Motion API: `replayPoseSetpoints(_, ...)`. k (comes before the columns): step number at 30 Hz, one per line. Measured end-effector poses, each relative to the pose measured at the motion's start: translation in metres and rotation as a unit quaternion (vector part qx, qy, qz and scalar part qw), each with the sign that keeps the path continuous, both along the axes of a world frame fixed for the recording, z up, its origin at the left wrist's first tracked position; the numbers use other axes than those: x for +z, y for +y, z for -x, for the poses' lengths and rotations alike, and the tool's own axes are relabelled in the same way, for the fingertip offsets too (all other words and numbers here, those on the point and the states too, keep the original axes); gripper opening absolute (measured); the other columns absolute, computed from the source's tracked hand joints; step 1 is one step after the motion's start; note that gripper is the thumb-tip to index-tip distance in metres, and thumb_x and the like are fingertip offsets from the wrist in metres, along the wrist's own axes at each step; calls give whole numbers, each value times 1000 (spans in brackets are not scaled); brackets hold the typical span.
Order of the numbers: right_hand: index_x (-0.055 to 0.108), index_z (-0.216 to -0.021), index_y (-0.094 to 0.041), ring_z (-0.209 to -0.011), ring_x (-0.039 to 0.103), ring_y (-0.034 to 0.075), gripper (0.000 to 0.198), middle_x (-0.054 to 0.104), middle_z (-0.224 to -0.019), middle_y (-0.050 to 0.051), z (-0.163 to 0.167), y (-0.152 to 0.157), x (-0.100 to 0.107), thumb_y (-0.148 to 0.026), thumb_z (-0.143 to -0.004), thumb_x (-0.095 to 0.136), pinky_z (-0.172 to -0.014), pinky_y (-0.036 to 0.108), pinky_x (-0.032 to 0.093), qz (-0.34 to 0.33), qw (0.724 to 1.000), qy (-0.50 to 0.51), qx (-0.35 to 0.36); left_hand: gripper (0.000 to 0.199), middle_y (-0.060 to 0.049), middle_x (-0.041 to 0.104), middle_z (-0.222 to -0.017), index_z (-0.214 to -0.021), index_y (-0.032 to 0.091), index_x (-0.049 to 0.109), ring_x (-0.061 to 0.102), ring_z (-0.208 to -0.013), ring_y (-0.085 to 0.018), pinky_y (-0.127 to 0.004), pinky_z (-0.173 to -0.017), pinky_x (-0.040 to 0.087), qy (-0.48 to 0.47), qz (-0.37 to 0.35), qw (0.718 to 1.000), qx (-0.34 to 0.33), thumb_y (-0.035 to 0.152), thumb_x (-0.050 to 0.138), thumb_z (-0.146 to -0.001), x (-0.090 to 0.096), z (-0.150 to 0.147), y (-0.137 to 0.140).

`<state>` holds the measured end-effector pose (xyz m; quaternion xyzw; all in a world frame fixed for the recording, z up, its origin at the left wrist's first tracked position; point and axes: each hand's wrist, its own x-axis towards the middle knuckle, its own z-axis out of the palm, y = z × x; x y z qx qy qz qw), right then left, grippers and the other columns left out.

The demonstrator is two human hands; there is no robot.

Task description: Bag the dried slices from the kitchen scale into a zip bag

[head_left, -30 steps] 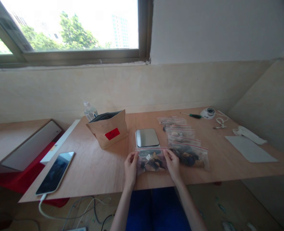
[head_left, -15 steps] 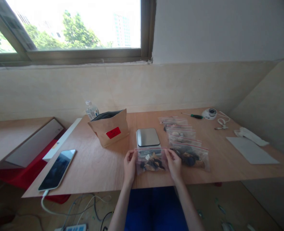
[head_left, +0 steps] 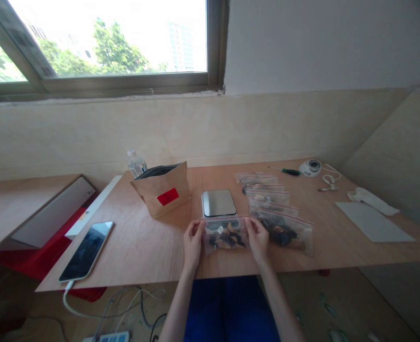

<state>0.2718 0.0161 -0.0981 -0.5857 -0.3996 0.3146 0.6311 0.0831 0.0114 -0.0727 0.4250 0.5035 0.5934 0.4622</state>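
Note:
A small clear zip bag (head_left: 225, 235) with dark and tan pieces inside is held just above the wooden table (head_left: 138, 247), near its front edge. My left hand (head_left: 192, 245) pinches the bag's left top corner. My right hand (head_left: 257, 239) pinches its right top corner. Right behind the bag lies a small scale (head_left: 218, 203) with a silver plate. To the right of my right hand, a filled zip bag (head_left: 288, 232) lies at the front of a row of several more zip bags (head_left: 266, 194).
An open brown paper pouch (head_left: 162, 188) with a red label stands at the back left, a water bottle (head_left: 135, 164) behind it. A phone (head_left: 86, 250) on a cable lies far left. A screwdriver (head_left: 284, 171), a white round device (head_left: 310, 167) and a grey sheet (head_left: 373, 221) lie at the right.
The bag has shifted a little between my hands and its top edge sits slightly higher; both hands keep their grip on its corners. The view has drifted a little.

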Motion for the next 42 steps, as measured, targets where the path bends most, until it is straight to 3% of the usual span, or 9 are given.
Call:
replayPoseSetpoints(7, 63, -85, -14, -70, 63, 21, 41, 69, -77, 8, -2, 1, -5, -53, -74, 58, -64, 31, 50, -1, 1000, 9, -24, 30, -2, 62, -74, -83, 15, 63, 54, -65, -12, -20, -56, 41, -32, 6, 999, -43, 43, 62, -73, -6, -2, 2)
replayPoseSetpoints(13, 62, -85, -16, -69, 64, 21, 40, 69, -73, 6, 1, -1, -2, -54, -73, 59, -62, 32, 51, 6, 999, 43, 13, 29, -4, 67, -75, -80, 14, 67, 58, -72, -15, -23, -66, 42, -27, 17, 998, -49, 39, 69, -67, -6, -1, 2)
replayPoseSetpoints(18, 63, -87, -16, -74, 64, 21, 39, 69, -80, 6, 0, -1, -2, -52, -70, 63, -67, 31, 50, 7, 997, 61, 40, 26, -5, 69, -78, -81, 15, 69, 60, -75, -16, -24, -72, 43, -22, 0, 999, -41, 36, 69, -68, -11, 0, 3)
replayPoseSetpoints(22, 65, -83, -15, -70, 61, 20, 38, 67, -73, 5, -1, -1, -4, -51, -69, 64, -63, 29, 48, 22, 995, 63, 79, 26, -6, 69, -80, -85, 14, 69, 60, -77, -17, -25, -73, 43, -14, -5, 999, -49, 36, 67, -70, -13, 0, 3)
replayPoseSetpoints(27, 65, -86, -15, -71, 61, 19, 35, 67, -76, 5, -1, -3, -3, -47, -72, 63, -64, 28, 47, 11, 996, 68, 64, 24, -6, 68, -81, -84, 14, 68, 60, -78, -17, -26, -73, 44, -15, -7, 998, -65, 35, 65, -73, -11, 0, 2)
replayPoseSetpoints(42, 66, -80, -15, -68, 60, 18, 32, 67, -73, 4, -3, -6, 3, -46, -74, 61, -64, 28, 47, -8, 1000, -7, 25, 24, -6, 69, -75, -78, 13, 68, 60, -71, -16, -24, -65, 43, 12, 0, 999, -31, 35, 69, -68, -13, 1, 0)
